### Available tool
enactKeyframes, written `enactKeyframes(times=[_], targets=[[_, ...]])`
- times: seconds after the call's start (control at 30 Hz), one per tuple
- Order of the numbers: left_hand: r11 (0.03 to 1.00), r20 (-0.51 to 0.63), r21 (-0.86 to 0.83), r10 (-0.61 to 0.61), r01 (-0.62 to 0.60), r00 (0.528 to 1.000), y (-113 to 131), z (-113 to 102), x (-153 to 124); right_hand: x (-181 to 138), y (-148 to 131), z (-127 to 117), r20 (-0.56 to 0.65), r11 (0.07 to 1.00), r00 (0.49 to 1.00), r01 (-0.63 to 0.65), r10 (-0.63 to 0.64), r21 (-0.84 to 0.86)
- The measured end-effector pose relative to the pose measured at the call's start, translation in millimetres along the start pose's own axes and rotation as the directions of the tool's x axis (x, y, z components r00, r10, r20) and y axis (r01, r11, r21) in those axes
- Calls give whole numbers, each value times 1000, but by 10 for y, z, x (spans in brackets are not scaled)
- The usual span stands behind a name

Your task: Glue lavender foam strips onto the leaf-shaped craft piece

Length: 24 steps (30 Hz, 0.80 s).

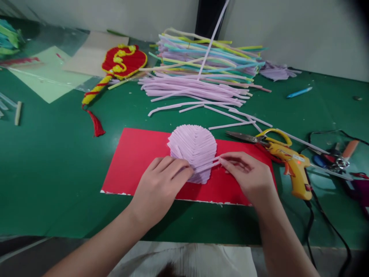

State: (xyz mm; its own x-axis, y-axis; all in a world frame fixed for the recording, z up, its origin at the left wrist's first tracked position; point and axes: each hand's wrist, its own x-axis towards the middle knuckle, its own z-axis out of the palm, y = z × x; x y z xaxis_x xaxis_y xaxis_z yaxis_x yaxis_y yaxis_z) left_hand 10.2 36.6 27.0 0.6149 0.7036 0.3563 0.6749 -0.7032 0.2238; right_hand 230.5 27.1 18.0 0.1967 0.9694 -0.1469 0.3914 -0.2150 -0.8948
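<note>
A rounded lilac leaf shape (193, 140), built of many pipe cleaner strips slanting to a middle line, lies on a red card (141, 154). My left hand (164, 179) has its fingers bent over the shape's lower left and pressed on the strips there. Between thumb and index finger, my right hand (240, 167) pinches the ends of lilac pipe cleaners (209, 164) that stretch across the lower right of the shape. My left fingertips hide the other ends of these strips.
Bundled pipe cleaners (198, 87) lie behind the card. To the right are yellow-handled scissors (273, 137), a yellow glue gun (296, 169) with a cord, and a blue pen (299, 92). A red and yellow fan (123, 61) with a tassel lies at the back left.
</note>
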Motion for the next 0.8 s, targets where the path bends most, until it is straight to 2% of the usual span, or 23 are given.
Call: enactKeyframes(times=[0.17, 0.37, 0.57, 0.8], targets=[[1000, 22, -15, -12, 13, 1000, -9, 28, -15, -27, -34, 30, -58, 996, 996, 66, -69, -59], [999, -6, -25, -37, 37, 999, -6, 36, -32, -30, -52, 70, -160, 921, 947, 216, -279, -324], [998, -7, -62, -19, 18, 1000, -21, 34, -41, -26, -58, 94, -185, 910, 934, 230, -307, -346], [997, -16, -65, -49, 48, 999, -45, 31, -33, -24, -49, 108, -150, 914, 945, 228, -290, -335]])
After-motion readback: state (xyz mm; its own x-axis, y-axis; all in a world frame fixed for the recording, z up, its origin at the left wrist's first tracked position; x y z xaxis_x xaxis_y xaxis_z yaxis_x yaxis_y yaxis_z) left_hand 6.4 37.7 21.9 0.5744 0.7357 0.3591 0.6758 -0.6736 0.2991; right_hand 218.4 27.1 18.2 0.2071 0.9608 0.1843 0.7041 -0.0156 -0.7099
